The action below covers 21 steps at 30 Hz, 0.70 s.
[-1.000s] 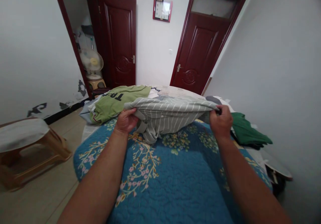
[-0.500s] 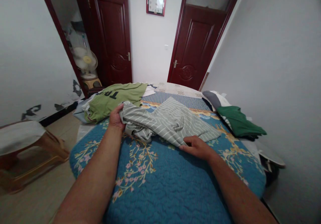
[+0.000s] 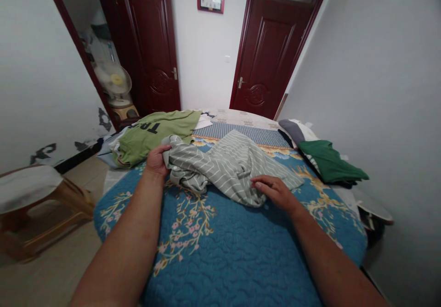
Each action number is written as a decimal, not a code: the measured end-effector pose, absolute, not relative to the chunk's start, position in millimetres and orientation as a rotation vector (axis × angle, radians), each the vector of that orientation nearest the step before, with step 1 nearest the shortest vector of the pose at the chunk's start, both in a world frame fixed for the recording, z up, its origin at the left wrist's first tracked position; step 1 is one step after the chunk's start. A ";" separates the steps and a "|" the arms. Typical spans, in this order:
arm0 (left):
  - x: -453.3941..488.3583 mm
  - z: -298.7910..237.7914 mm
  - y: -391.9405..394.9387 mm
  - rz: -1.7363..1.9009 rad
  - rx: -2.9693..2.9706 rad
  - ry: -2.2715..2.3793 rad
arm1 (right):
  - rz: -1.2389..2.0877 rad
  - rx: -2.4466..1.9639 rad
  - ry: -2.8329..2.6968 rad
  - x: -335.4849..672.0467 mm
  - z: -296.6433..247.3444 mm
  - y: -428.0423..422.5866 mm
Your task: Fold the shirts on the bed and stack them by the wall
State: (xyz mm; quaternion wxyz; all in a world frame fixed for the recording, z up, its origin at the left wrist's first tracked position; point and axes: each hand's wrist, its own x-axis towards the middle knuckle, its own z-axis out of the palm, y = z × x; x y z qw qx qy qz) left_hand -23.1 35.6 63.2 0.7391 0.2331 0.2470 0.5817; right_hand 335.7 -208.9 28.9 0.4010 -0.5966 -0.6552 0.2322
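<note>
A grey-green shirt (image 3: 237, 160) with white stripes lies crumpled across the middle of the bed. My left hand (image 3: 158, 160) is closed on its bunched left end, which is lifted a little, with folds hanging under it. Over the shirt's lower right part is my right hand (image 3: 274, 191), its fingers slightly bent and a small gap between thumb and forefinger. No cloth shows between them. The shirt's near edge sags onto the blue quilted bedcover (image 3: 223, 247) below that hand.
A green T-shirt (image 3: 172, 125) with dark lettering lies over other clothes at the left. Folded clothes with a green piece (image 3: 330, 160) on top sit at the right edge. A stool (image 3: 44, 192) stands left of the bed; a fan (image 3: 115, 80) is by the doorway.
My right hand has let go of the shirt's near edge and moved up slightly; that edge has dropped into a rounded fold. My left hand keeps its hold. The view has tilted slightly down.
</note>
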 end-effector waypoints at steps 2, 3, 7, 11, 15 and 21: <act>-23.4 63.9 32.0 1.237 0.514 0.574 | 0.522 -1.544 -1.557 329.9 24.3 -196.3; -23.8 64.0 30.6 1.219 0.519 0.578 | 0.485 -1.566 -1.514 327.1 21.7 -187.8; -26.4 62.3 27.9 1.191 0.546 0.531 | 0.434 -1.663 -1.420 314.7 11.1 -144.7; -30.0 58.0 29.3 1.166 0.583 0.500 | 0.452 -1.739 -1.348 298.4 2.3 -104.9; -33.7 53.4 35.9 1.174 0.617 0.511 | 0.678 -1.571 -1.237 290.7 2.8 -92.6; -30.6 51.9 42.7 1.253 0.697 0.482 | 0.754 -1.199 -0.835 320.2 23.6 -112.5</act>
